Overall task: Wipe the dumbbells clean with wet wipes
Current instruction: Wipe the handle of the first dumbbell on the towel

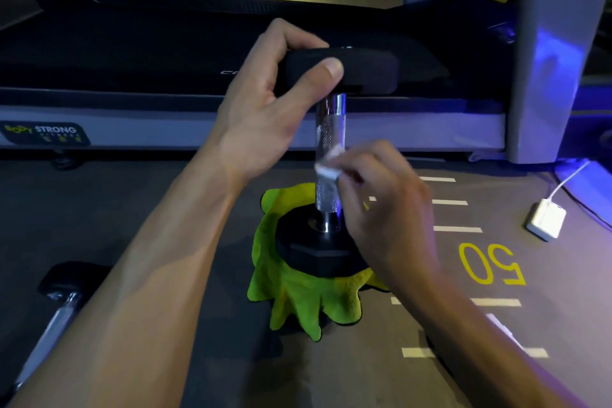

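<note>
A black dumbbell (328, 129) with a knurled chrome handle stands upright on its lower head, which rests on a crumpled yellow-green cloth (298, 301). My left hand (265, 99) grips the upper black head, thumb on its near edge. My right hand (381, 209) pinches a small white wet wipe (326, 166) against the middle of the chrome handle. A second dumbbell (56, 301) lies on the floor at the lower left, partly behind my left forearm.
A treadmill (132, 53) with a grey side rail runs across the back, its grey upright (546, 53) at the right. A white power adapter (546, 220) with a cable lies on the floor at right, near yellow "50" floor markings (490, 263).
</note>
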Demonstrator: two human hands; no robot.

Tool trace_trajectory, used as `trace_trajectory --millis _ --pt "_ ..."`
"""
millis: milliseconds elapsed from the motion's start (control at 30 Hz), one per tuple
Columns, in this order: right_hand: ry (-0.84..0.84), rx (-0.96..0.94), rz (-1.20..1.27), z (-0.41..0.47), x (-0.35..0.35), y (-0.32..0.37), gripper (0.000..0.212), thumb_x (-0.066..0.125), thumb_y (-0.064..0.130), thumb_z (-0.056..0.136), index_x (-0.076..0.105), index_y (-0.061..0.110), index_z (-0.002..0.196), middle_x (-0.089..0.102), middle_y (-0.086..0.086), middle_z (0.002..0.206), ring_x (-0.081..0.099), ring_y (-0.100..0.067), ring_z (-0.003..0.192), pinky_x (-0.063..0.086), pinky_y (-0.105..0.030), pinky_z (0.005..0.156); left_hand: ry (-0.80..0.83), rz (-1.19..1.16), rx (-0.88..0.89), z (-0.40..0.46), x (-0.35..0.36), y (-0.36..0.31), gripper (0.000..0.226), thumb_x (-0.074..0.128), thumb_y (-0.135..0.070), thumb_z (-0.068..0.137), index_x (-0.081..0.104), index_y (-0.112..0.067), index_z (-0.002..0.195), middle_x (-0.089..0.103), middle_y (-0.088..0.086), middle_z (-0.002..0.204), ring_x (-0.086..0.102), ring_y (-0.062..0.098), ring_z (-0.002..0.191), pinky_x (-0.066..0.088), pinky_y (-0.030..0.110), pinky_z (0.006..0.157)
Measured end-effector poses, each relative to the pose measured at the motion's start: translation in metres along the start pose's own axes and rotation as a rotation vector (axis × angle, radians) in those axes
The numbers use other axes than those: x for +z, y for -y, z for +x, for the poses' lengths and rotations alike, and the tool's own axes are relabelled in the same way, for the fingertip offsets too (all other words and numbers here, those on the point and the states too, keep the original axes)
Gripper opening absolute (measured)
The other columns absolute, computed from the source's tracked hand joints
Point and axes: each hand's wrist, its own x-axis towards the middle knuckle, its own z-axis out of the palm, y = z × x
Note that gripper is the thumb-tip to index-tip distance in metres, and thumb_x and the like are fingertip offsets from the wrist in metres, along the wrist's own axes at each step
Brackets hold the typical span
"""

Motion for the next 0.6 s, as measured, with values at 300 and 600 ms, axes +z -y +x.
trace_trajectory --millis 300,600 --pt "-0.111 -0.005 -0.032 0.007 0.004 -0.002 0.026 0.075 -0.003 0.088 0.079 0.009 0.110 0.073 -0.004 0.112 0.062 -0.004 0.100 0.038 -0.001 0.090 0.002 -0.040 0.014 0.001 0.002 0.001 0.018 0.063 -0.043 0.093 0.057 -0.030 0.105 0.061 0.000 0.109 0.057 0.006 0.098 0.050 0.030 0.089" --pt "0.193 -0.057 0.016 -0.015 -0.011 -0.017 0.024 0.074 0.002 0.089 0.082 0.021 0.103 0.071 0.005 0.103 0.065 -0.009 0.093 0.044 -0.008 0.082 0.003 -0.057 0.032 -0.001 -0.003 0.001 0.017 0.062 -0.037 0.097 0.056 -0.026 0.108 0.061 -0.012 0.099 0.058 -0.001 0.093 0.049 0.020 0.085"
